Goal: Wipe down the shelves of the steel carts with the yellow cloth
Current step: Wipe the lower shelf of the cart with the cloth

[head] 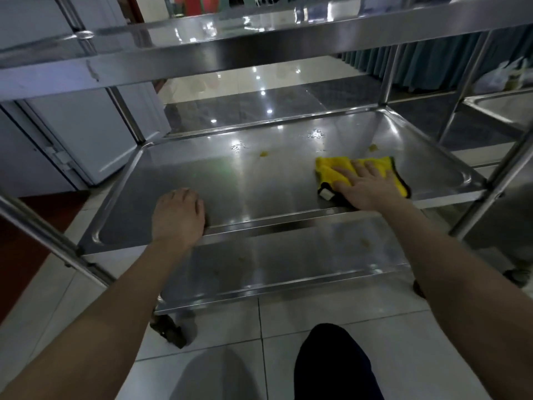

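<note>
Obs.: person low in front of steel cart (388, 77), three shelves. Both bare arms reach in at the middle tier.

Right hand (367, 186): flat, palm down, fingers straight and slightly spread, pressing on cloth (327, 171). Thumb points left along the cloth's near edge.

Cloth: yellow, dark trim, white tag just beside the thumb. It lies on the right-front part of mid shelf (259, 186), under the palm, and shows left, right and ahead of the fingers.

Left hand (177, 216): well apart from the right hand, to its left, on the mid shelf's front rim. Fingers curled over the rim, gripping it. Thumb not visible.

Mid shelf surface: yellow speck (264, 153) beyond and left of the right hand. Second speck (373, 147) just beyond the cloth. Droplets (238, 147) glint farther out, between the two hands' lines of reach.

Top shelf (259, 36) runs above both hands. Bottom shelf (288, 264) sits below them, with faint smudges. Caster (170, 332) stands below the left forearm on the floor (375, 327). Second cart (496, 106) stands beyond and right of the right hand. White cabinet (83, 134) stands left of the left hand. Dark knee (331, 368) shows between the forearms, on the near side.
</note>
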Available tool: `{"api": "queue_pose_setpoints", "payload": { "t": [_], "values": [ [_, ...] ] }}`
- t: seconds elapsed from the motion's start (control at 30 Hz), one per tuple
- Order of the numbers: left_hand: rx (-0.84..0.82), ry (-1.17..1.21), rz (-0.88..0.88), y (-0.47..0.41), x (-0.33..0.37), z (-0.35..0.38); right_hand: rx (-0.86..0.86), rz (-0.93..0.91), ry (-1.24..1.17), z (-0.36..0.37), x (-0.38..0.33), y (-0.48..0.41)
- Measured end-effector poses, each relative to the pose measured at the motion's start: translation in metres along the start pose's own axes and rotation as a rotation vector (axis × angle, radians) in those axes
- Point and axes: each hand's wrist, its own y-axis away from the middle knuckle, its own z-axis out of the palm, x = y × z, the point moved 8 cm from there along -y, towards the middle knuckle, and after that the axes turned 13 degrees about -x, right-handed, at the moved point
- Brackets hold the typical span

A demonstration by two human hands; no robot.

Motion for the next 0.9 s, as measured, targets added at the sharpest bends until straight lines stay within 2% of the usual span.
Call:
{"api": "queue_pose_setpoints", "payload": {
  "t": [0.1,0.17,0.3,0.37,0.43,0.5,0.67,0.73,0.83,0.9],
  "values": [
    [0.113,0.063,0.043,0.012,0.041,-0.012,0.039,0.088,-0.023,0.002,0.000,0.007],
    [0.148,0.162,0.102,0.010,0.090,-0.013,0.051,0.009,0.039,0.012,-0.034,0.012],
    [0.029,0.253,0.129,-0.011,0.181,0.003,0.034,-0.170,0.066,0.016,-0.056,0.014],
    [-0.034,0.159,0.121,-0.018,0.195,0.016,0.016,-0.192,0.056,0.015,-0.043,0.011],
    [-0.071,0.057,0.118,-0.025,0.194,0.028,0.029,-0.216,0.052,0.011,-0.025,0.006],
    [-0.052,0.116,0.109,-0.027,0.189,0.029,0.033,-0.202,0.038,0.002,0.008,-0.001],
    [-0.056,0.108,0.109,-0.028,0.191,0.032,0.036,0.054,-0.024,-0.032,0.140,-0.020],
    [-0.069,0.118,0.094,-0.025,0.191,0.031,0.023,0.153,-0.038,-0.038,0.165,-0.033],
    [-0.099,0.117,0.066,-0.025,0.196,0.032,0.013,0.185,-0.077,-0.041,0.123,-0.054],
    [-0.100,0.110,0.064,-0.023,0.197,0.031,-0.005,0.053,-0.024,-0.034,0.046,-0.069]
  ]
}}
